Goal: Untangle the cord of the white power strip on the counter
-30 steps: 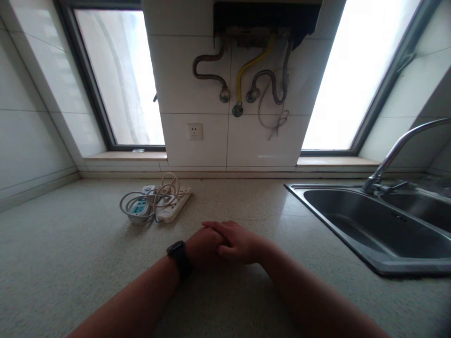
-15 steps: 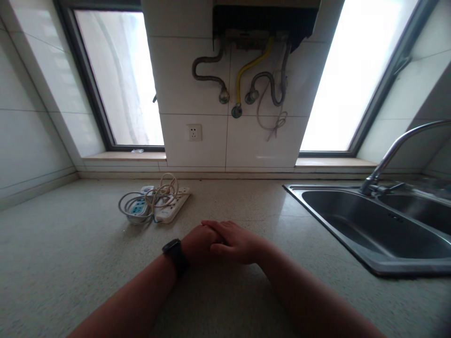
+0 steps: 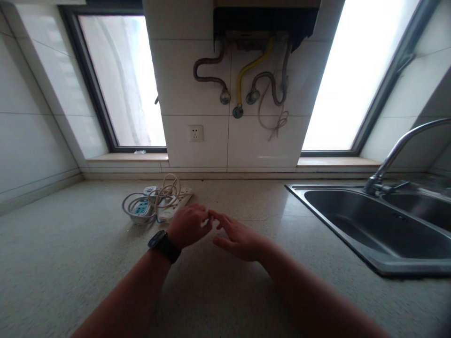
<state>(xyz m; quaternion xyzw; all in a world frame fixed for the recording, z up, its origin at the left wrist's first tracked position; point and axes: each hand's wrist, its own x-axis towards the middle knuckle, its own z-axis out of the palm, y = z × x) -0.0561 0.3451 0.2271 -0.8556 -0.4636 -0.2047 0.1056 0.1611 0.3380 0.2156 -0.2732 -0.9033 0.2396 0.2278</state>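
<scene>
My left hand (image 3: 189,226), with a black watch (image 3: 164,244) on its wrist, hovers over the counter with its fingers loosely curled. Nothing shows in it. To its right, my right hand (image 3: 240,238) has its fingers stretched out and the thumb apart, holding nothing. The fingertips of the two hands meet or nearly touch. Just behind my left hand, and partly covered by it, lies a white power strip (image 3: 183,198). A second power strip with blue-green sockets (image 3: 141,206) sits beside it, under a tangle of looped pale cable (image 3: 128,201).
A speckled stone counter (image 3: 88,253) spreads under both arms. On the right is a steel sink (image 3: 345,225) with a chrome faucet (image 3: 389,157). The tiled back wall carries a socket (image 3: 195,133) and a yellow pipe (image 3: 243,77) below a dark appliance (image 3: 264,23).
My hands have come apart from a clasp. The left hand has moved left and away from me, in front of the white power strip; the right hand's fingers have straightened out.
</scene>
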